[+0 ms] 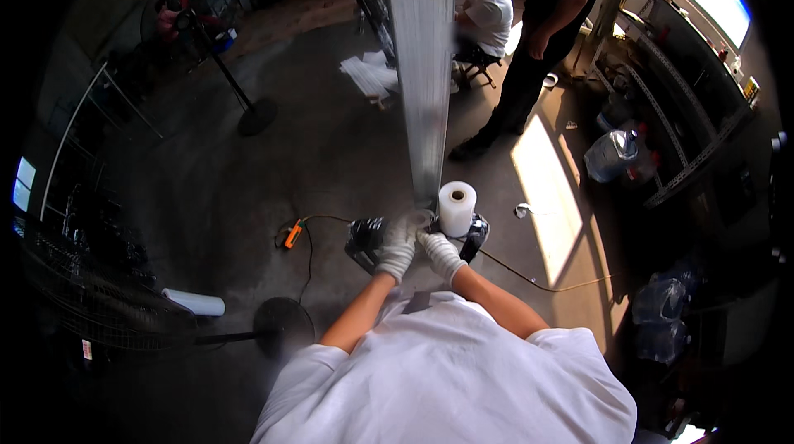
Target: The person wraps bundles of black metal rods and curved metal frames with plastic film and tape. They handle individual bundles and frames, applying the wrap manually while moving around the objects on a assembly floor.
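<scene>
As long silvery bar [423,72] stretches ahead of me, my white-gloved left hand [398,250] and white-gloved right hand [442,253] sit close together at its near end, beside pale ring-shaped thing [428,215]. How far each grip closes, or on what, I cannot tell. Upright white brown-cored cylindrical roll [457,216] stands just right of bar.

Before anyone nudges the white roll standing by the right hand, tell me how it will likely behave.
The white roll stands on end and looks taller than wide, so a high push might tip it. Its round side suggests it would probably roll once down.
</scene>
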`<control>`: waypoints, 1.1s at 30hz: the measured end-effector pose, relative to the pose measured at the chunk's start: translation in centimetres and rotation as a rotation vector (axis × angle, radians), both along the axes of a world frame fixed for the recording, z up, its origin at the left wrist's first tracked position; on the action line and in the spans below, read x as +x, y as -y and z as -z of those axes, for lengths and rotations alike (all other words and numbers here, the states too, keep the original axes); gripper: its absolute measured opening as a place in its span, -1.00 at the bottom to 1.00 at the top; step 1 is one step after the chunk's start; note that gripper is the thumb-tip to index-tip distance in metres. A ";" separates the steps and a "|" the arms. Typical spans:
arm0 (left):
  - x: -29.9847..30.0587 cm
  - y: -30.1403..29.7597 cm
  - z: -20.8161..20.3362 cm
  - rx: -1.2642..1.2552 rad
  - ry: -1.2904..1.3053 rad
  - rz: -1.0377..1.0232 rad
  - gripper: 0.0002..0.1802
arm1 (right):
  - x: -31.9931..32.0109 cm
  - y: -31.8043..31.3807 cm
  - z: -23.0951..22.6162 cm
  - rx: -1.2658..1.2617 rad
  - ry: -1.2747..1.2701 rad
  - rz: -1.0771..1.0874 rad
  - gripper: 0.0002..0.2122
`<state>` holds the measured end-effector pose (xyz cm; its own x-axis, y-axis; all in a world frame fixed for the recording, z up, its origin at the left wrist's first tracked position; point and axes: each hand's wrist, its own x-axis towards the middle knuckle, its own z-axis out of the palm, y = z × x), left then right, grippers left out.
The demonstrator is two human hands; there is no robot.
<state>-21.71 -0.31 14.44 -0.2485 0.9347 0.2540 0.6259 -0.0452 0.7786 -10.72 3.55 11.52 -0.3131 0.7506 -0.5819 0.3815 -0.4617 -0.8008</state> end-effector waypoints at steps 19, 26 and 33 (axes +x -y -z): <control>-2.0 4.9 -4.7 0.233 0.277 -0.191 -0.55 | 4.3 4.9 -12.5 -0.195 -0.282 -0.301 -0.63; 1.9 7.0 -10.1 0.160 0.409 0.174 -0.72 | 7.8 7.1 -11.6 -0.231 -0.559 0.018 -0.56; 11.2 5.5 -11.5 -0.010 0.674 0.314 -0.73 | 15.4 6.5 -11.0 -0.140 -0.537 0.046 -0.65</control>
